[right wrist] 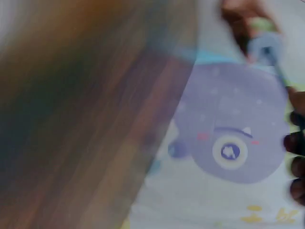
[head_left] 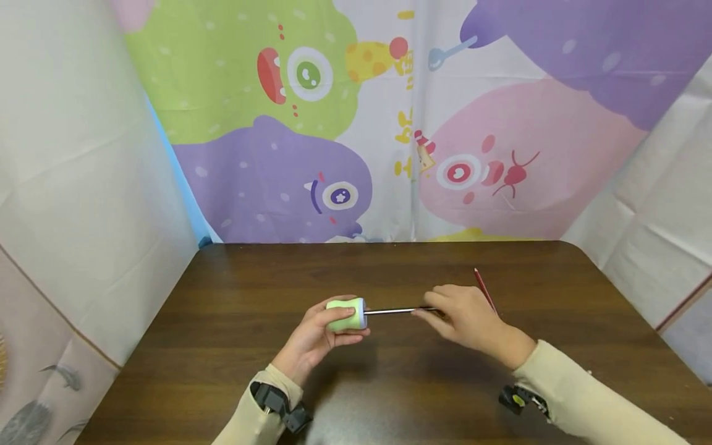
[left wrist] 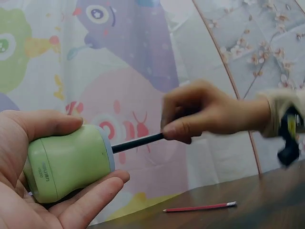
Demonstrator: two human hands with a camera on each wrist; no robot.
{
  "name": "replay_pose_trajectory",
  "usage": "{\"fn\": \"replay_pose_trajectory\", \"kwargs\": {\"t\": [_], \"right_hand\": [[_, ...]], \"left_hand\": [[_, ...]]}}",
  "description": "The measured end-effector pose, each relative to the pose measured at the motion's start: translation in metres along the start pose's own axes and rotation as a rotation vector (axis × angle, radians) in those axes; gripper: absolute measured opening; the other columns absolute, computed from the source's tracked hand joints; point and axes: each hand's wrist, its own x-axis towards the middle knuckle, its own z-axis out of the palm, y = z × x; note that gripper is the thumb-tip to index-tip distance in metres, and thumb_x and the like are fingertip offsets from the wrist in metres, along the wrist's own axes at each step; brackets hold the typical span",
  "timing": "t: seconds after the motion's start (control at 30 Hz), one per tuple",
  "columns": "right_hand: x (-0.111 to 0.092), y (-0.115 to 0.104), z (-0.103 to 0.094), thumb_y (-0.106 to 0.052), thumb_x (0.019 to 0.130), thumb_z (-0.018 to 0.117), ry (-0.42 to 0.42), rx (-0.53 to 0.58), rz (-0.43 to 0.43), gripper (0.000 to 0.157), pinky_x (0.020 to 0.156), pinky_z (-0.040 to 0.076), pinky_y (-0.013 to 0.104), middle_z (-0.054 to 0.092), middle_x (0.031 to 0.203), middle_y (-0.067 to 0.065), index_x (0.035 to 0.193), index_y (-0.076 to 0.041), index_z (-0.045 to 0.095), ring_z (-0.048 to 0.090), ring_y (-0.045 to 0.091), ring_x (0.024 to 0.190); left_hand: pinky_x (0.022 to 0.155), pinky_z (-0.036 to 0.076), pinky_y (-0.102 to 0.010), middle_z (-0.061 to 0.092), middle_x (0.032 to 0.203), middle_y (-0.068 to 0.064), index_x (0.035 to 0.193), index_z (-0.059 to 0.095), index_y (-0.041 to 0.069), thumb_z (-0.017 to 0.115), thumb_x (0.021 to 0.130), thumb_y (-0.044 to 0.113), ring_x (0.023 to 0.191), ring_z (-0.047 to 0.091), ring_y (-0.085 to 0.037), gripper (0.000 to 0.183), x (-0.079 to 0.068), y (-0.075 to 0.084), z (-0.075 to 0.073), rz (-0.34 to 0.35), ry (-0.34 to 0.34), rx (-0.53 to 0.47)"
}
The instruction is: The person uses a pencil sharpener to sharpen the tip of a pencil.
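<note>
My left hand (head_left: 314,337) grips a small light-green pencil sharpener (head_left: 338,315) with a pale blue end, held up over the table. Its thumb lies along the near side and the other fingers support it from below and behind. A dark pencil (head_left: 389,311) runs level from the blue end, its tip hidden inside the sharpener. My right hand (head_left: 467,316) pinches the pencil's far end between thumb and fingers. In the left wrist view the sharpener (left wrist: 71,162) shows small dark print, and the pencil (left wrist: 138,142) enters the middle of its blue face. The right wrist view is blurred.
A red pencil (head_left: 485,289) lies on the dark brown wooden table (head_left: 267,272), just beyond my right hand. Behind the table hangs a curtain (head_left: 384,93) with cartoon monsters, and pale cloths hang at both sides. Black cameras are strapped to both wrists.
</note>
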Motion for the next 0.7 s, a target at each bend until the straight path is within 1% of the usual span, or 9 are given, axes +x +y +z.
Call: {"fn": "replay_pose_trajectory", "kwargs": {"t": [0.07,0.13,0.2,0.27,0.37,0.43,0.53,0.6,0.7], "right_hand": [[-0.003,0.002,0.007,-0.020,0.101,0.057,0.188,-0.252,-0.237,0.023,0.041,0.040,0.026,0.055,0.067,-0.002,0.085,-0.007,0.067,0.047,0.013,0.053],[-0.005,0.002,0.012,-0.011,0.100,0.051,0.288,-0.375,-0.368,0.023,0.041,0.041,0.029,0.058,0.071,0.003,0.093,-0.002,0.071,0.049,0.019,0.055],[-0.005,0.002,0.017,-0.007,0.098,0.052,0.350,-0.415,-0.430,0.022,0.040,0.039,0.026,0.060,0.072,0.004,0.096,0.000,0.073,0.049,0.018,0.055],[-0.004,0.002,0.020,-0.007,0.097,0.056,0.408,-0.421,-0.463,0.021,0.039,0.037,0.024,0.060,0.069,0.003,0.092,0.000,0.075,0.048,0.017,0.053],[-0.003,0.004,0.026,-0.016,0.097,0.063,0.486,-0.391,-0.453,0.024,0.035,0.035,0.023,0.057,0.062,0.001,0.081,-0.001,0.074,0.044,0.014,0.047],[-0.003,0.004,0.032,-0.022,0.096,0.065,0.501,-0.333,-0.387,0.029,0.033,0.034,0.022,0.055,0.059,0.000,0.076,-0.003,0.072,0.042,0.012,0.044],[-0.006,0.000,0.039,-0.034,0.097,0.065,0.447,-0.219,-0.183,0.035,0.032,0.029,0.018,0.053,0.056,-0.005,0.071,-0.010,0.067,0.036,0.004,0.042],[-0.007,-0.005,0.039,-0.040,0.093,0.068,0.352,-0.119,0.012,0.036,0.033,0.025,0.016,0.049,0.053,-0.010,0.067,-0.016,0.062,0.032,-0.001,0.042],[-0.003,-0.011,0.030,-0.041,0.087,0.074,0.089,0.121,0.366,0.039,0.040,0.023,0.018,0.042,0.051,-0.015,0.061,-0.020,0.054,0.031,-0.002,0.047]], "left_hand": [[0.068,0.063,-0.035,0.059,0.099,-0.017,0.122,0.055,-0.003,0.054,0.089,-0.001,0.075,0.072,-0.032,0.032,0.000,0.000,0.000,-0.001,0.001,-0.020],[0.068,0.063,-0.035,0.059,0.098,-0.017,0.120,0.056,-0.002,0.054,0.089,-0.002,0.075,0.072,-0.032,0.031,-0.001,0.000,0.001,0.001,0.002,-0.025],[0.068,0.063,-0.034,0.060,0.099,-0.016,0.120,0.055,-0.003,0.054,0.089,-0.002,0.074,0.072,-0.032,0.032,-0.001,-0.001,0.002,0.001,-0.004,-0.018],[0.069,0.062,-0.034,0.060,0.100,-0.016,0.125,0.051,-0.006,0.054,0.089,-0.002,0.075,0.072,-0.032,0.036,-0.001,-0.003,0.004,-0.007,-0.017,-0.011],[0.071,0.062,-0.033,0.060,0.100,-0.016,0.126,0.051,-0.006,0.054,0.090,-0.001,0.076,0.072,-0.032,0.036,-0.001,-0.005,0.006,-0.020,-0.020,-0.004],[0.070,0.062,-0.033,0.060,0.099,-0.016,0.124,0.054,-0.005,0.055,0.090,-0.001,0.076,0.072,-0.032,0.034,-0.001,-0.006,0.007,-0.019,-0.002,-0.007],[0.068,0.062,-0.033,0.061,0.096,-0.016,0.120,0.057,-0.003,0.057,0.089,0.000,0.073,0.072,-0.031,0.031,-0.001,-0.006,0.007,-0.008,0.046,-0.007],[0.067,0.062,-0.033,0.061,0.093,-0.016,0.119,0.057,-0.003,0.058,0.089,0.000,0.071,0.072,-0.031,0.031,-0.002,-0.006,0.007,-0.006,0.065,-0.001],[0.067,0.062,-0.033,0.061,0.092,-0.015,0.121,0.056,-0.005,0.059,0.088,0.000,0.071,0.072,-0.031,0.033,-0.001,-0.004,0.006,-0.006,0.076,0.012]]}}
